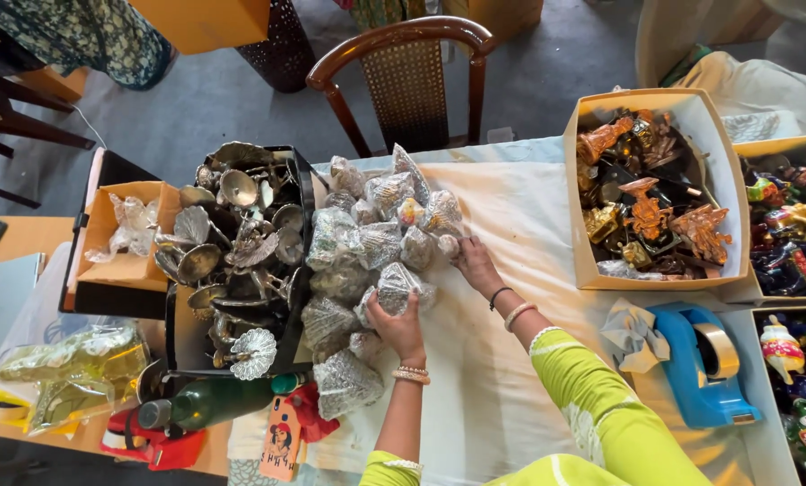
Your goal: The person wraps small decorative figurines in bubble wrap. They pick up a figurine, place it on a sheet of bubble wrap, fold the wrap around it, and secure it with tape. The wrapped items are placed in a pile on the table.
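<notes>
Now, left hand: we close it around a plastic-wrapped silver shell piece at the near edge of the pile
Right hand: fingers spread flat against the pile of wrapped silver pieces on the white cloth
Left of pile: black box of unwrapped silver pieces
Right side: blue tape dispenser, cardboard box of bronze figurines

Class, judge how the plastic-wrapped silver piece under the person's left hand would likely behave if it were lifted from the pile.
The wrapped silver piece probably feels slippery and crinkly, as its clear film shines. It looks metal like the unwrapped pieces in the black box, so likely stiff and fairly heavy. Lifting it with the left hand may shift the neighbouring packets leaning on it.
</notes>
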